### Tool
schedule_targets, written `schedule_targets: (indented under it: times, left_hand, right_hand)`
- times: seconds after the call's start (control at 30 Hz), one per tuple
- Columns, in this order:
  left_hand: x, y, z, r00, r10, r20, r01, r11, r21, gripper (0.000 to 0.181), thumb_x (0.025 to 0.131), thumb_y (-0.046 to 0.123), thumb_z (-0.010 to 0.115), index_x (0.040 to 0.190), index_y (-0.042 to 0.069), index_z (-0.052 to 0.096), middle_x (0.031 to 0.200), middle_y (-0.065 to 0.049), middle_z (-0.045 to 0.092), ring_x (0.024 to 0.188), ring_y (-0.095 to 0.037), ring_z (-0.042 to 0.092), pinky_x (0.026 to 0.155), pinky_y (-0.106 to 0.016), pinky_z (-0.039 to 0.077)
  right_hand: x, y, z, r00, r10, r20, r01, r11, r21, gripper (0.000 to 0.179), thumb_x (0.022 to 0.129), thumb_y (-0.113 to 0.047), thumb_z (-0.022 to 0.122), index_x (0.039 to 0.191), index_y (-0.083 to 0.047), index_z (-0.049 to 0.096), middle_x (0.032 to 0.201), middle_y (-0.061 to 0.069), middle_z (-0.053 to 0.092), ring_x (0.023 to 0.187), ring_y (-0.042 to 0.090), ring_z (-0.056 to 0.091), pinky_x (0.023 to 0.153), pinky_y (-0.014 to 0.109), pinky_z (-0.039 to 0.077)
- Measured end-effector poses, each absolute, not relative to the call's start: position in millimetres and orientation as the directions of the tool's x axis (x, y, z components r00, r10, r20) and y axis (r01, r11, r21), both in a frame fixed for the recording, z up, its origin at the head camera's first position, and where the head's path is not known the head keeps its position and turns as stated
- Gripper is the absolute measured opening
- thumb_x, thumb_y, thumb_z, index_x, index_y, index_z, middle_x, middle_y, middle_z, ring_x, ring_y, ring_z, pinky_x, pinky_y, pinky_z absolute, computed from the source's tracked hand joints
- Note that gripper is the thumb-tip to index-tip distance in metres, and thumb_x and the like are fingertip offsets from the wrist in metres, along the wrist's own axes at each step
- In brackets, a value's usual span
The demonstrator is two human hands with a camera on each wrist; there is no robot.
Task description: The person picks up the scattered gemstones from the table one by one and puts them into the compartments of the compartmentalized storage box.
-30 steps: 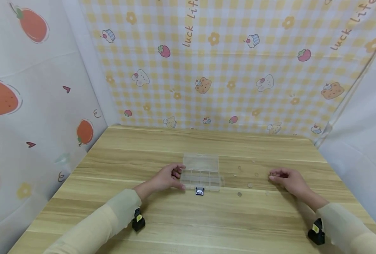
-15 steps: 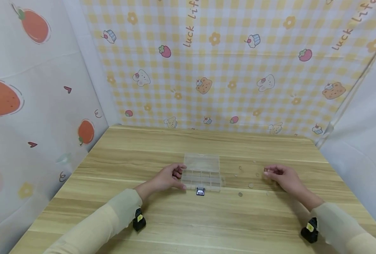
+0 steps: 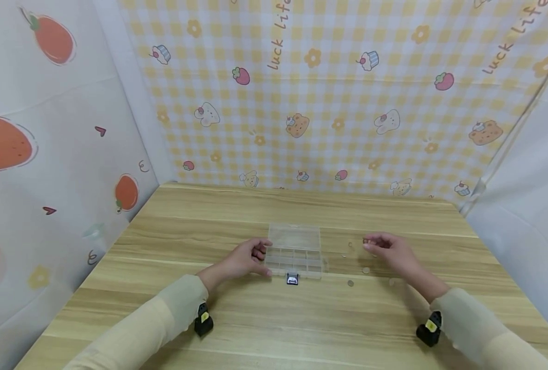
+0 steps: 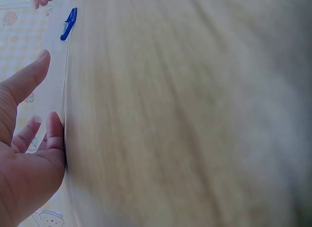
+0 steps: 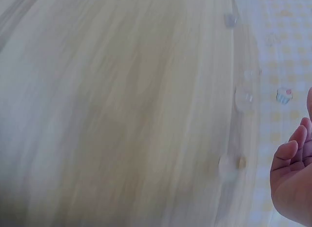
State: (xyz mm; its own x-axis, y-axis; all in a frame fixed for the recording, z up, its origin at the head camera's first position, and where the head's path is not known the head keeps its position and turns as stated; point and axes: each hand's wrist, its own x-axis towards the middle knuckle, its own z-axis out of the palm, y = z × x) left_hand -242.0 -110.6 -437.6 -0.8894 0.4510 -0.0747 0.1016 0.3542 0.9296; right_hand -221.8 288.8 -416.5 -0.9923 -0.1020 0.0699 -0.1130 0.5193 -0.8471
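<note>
A clear plastic compartment box (image 3: 294, 237) lies with its lid folded back on the table, a dark blue latch (image 3: 292, 279) at its front. My left hand (image 3: 248, 257) holds its left end, thumb at the front corner and fingers farther back. The latch (image 4: 69, 24) also shows beyond the thumb in the left wrist view. To the right of the box, my right hand (image 3: 391, 250) pinches a small brown piece (image 3: 366, 241) between thumb and fingertips; its kind I cannot tell. In the right wrist view only part of that hand (image 5: 295, 173) shows, at the right edge.
Several small flat round pieces lie scattered between box and right hand, among them a grey one (image 3: 350, 283) and a pale one (image 3: 366, 270). The wooden table (image 3: 274, 321) meets a checked cloth (image 3: 338, 92) behind and white cloth (image 3: 84, 154) at the left.
My right hand has moved left and a little farther back over the scattered pieces, carrying the small brown piece. The left hand and the box have stayed in place.
</note>
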Motion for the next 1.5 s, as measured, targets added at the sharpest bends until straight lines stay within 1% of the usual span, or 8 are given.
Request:
schedule_targets:
  times: [0.27, 0.4, 0.53, 0.67, 0.77, 0.93, 1.23, 1.5]
  left_hand:
    - [-241, -111, -437, -0.886, 0.454, -0.089, 0.089, 0.357, 0.93, 0.073, 0.067, 0.0, 0.087, 0.131, 0.001, 0.053, 0.109, -0.011, 0.051, 0.095, -0.023, 0.05, 0.08, -0.032, 0.049]
    - [-241, -111, -436, -0.889, 0.448, -0.094, 0.086, 0.364, 0.927, 0.073, 0.067, 0.001, 0.088, 0.131, 0.001, 0.053, 0.11, -0.011, 0.051, 0.096, -0.023, 0.05, 0.081, -0.032, 0.049]
    - [-241, -111, -436, -0.889, 0.448, -0.099, 0.082, 0.368, 0.926, 0.073, 0.067, 0.002, 0.088, 0.131, 0.002, 0.053, 0.111, -0.011, 0.052, 0.097, -0.023, 0.05, 0.081, -0.032, 0.049]
    - [-242, -112, -437, -0.884, 0.458, -0.092, 0.092, 0.365, 0.927, 0.072, 0.068, 0.002, 0.087, 0.131, 0.001, 0.052, 0.11, -0.011, 0.051, 0.097, -0.023, 0.05, 0.081, -0.032, 0.048]
    - [-243, -113, -437, -0.881, 0.464, -0.09, 0.095, 0.36, 0.928, 0.072, 0.068, 0.002, 0.087, 0.131, 0.0, 0.052, 0.111, -0.011, 0.051, 0.097, -0.023, 0.05, 0.08, -0.031, 0.048]
    - [-243, -113, -437, -0.879, 0.469, -0.084, 0.101, 0.356, 0.929, 0.072, 0.068, 0.002, 0.087, 0.131, 0.0, 0.052, 0.111, -0.012, 0.051, 0.097, -0.023, 0.05, 0.08, -0.029, 0.048]
    - [-244, -112, -438, -0.878, 0.472, -0.08, 0.103, 0.351, 0.931, 0.072, 0.069, 0.0, 0.087, 0.131, -0.002, 0.052, 0.111, -0.013, 0.051, 0.097, -0.024, 0.05, 0.081, -0.03, 0.048]
    - [-243, -110, -437, -0.88, 0.469, -0.072, 0.121, 0.368, 0.922, 0.072, 0.069, 0.001, 0.087, 0.131, -0.002, 0.051, 0.112, -0.014, 0.052, 0.099, -0.025, 0.051, 0.085, -0.035, 0.046]
  right_hand:
    - [-227, 258, -415, -0.983, -0.169, 0.075, -0.144, 0.448, -0.882, 0.041, 0.091, -0.025, 0.071, 0.118, 0.003, 0.064, 0.098, 0.008, 0.066, 0.086, 0.033, 0.057, 0.066, 0.033, 0.05]
    - [-230, 244, -413, -0.975, -0.205, 0.086, -0.166, 0.415, -0.895, 0.041, 0.091, -0.024, 0.071, 0.119, 0.004, 0.063, 0.098, 0.006, 0.067, 0.086, 0.031, 0.058, 0.068, 0.034, 0.051]
    - [-233, 228, -411, -0.969, -0.224, 0.105, -0.188, 0.391, -0.901, 0.038, 0.09, -0.021, 0.071, 0.117, 0.005, 0.064, 0.096, 0.007, 0.067, 0.082, 0.023, 0.059, 0.067, 0.034, 0.051]
    - [-236, 213, -409, -0.968, -0.225, 0.109, -0.19, 0.379, -0.906, 0.035, 0.089, -0.018, 0.072, 0.114, 0.005, 0.066, 0.095, 0.008, 0.068, 0.076, 0.017, 0.056, 0.059, 0.03, 0.048]
    - [-239, 201, -409, -0.966, -0.237, 0.107, -0.192, 0.37, -0.909, 0.032, 0.089, -0.015, 0.072, 0.113, 0.006, 0.066, 0.094, 0.007, 0.068, 0.078, 0.015, 0.057, 0.061, 0.026, 0.048]
    - [-243, 184, -411, -0.957, -0.271, 0.102, -0.193, 0.339, -0.921, 0.029, 0.088, -0.012, 0.072, 0.11, 0.006, 0.067, 0.092, 0.006, 0.067, 0.082, 0.015, 0.059, 0.069, 0.023, 0.05]
    - [-249, 158, -414, -0.942, -0.316, 0.113, -0.222, 0.335, -0.916, 0.026, 0.088, -0.012, 0.072, 0.109, 0.004, 0.068, 0.087, 0.006, 0.063, 0.078, 0.018, 0.055, 0.067, 0.029, 0.05]
    - [-253, 137, -413, -0.935, -0.338, 0.106, -0.231, 0.357, -0.905, 0.024, 0.087, -0.012, 0.074, 0.106, 0.001, 0.07, 0.083, 0.004, 0.061, 0.077, 0.019, 0.054, 0.063, 0.025, 0.046]
